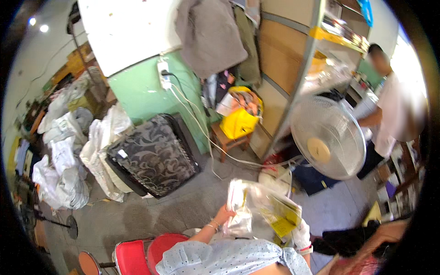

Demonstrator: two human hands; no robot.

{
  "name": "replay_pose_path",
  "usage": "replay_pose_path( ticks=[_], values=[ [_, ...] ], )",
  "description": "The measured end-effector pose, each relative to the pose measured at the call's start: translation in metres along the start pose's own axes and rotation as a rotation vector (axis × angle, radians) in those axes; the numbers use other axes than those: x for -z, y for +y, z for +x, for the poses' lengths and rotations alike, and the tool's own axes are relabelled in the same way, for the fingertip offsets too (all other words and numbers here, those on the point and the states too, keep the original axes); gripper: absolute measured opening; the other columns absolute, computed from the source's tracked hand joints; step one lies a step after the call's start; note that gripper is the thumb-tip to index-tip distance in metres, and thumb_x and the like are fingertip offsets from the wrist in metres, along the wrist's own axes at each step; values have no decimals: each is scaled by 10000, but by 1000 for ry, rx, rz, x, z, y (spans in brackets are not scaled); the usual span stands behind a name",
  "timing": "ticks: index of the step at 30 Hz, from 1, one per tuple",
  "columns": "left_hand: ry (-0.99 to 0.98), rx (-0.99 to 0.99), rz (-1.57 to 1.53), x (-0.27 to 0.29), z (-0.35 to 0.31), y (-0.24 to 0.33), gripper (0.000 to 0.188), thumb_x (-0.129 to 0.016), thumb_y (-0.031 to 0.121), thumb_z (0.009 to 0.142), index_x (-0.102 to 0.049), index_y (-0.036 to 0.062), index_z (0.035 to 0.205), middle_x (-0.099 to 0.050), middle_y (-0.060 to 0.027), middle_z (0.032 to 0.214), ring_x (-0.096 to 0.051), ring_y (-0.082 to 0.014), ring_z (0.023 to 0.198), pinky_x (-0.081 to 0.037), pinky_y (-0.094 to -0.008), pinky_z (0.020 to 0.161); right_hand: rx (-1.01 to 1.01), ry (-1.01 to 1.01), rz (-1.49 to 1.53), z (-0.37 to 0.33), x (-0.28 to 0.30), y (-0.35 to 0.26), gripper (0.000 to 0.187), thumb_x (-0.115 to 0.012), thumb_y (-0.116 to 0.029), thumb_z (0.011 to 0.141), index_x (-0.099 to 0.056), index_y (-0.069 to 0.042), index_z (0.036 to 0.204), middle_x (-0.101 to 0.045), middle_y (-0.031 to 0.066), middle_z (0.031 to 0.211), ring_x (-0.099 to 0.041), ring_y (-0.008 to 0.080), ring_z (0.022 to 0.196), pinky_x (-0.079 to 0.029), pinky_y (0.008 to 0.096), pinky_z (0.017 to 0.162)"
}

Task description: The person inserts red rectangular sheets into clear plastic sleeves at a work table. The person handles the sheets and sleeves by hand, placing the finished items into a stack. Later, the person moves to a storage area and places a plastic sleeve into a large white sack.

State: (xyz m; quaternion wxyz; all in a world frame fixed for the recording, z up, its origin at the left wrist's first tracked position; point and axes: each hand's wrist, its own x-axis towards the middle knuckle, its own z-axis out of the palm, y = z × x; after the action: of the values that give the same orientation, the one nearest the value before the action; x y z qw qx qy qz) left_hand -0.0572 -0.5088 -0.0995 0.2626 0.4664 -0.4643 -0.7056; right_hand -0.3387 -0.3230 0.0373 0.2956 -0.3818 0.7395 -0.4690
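Note:
A bundle of clear plastic bags with a yellow printed area at its lower right is stretched between my two hands in front of me. My left hand, bare with a bracelet at the wrist, is closed on the bundle's left edge. At the right lower corner my right hand, in a white glove with a band at the wrist, grips the plastic; its fingertips are partly hidden. The bags are glossy and show glare. My pale dotted sleeves come up from the lower edge.
A pedestal fan stands ahead right, beside a shelf and a person. A yellow bag rests on a wooden stool. Left are a dark patterned case, white sacks and red chairs. A bare arm shows lower right.

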Motion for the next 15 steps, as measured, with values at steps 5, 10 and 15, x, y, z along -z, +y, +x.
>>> replay_pose_path(
  ticks=[5,10,15],
  values=[
    [153,-33,121,-12,31,8,454,-686,60,692,-488,-12,1095,-597,-53,865,-561,-141,775,-480,-295,703,21,-120,211,77,-9,35,338,-525,47,699,-591,14,1029,-661,106,883,-608,147,820,-475,271,738],
    [153,-175,224,-1,77,31,509,-658,92,720,-468,-17,1178,-590,-91,1003,-549,-161,898,-453,-293,806,20,-245,178,164,-17,47,385,-461,58,712,-547,15,1086,-627,91,947,-593,154,819,-471,245,711],
    [406,-103,117,42,4,130,476,-647,81,740,-481,-3,1178,-584,-83,1054,-551,-164,940,-440,-293,841,229,-611,242,258,-97,5,364,-496,9,728,-547,8,1089,-626,63,940,-574,134,807,-455,258,713]
  ],
)
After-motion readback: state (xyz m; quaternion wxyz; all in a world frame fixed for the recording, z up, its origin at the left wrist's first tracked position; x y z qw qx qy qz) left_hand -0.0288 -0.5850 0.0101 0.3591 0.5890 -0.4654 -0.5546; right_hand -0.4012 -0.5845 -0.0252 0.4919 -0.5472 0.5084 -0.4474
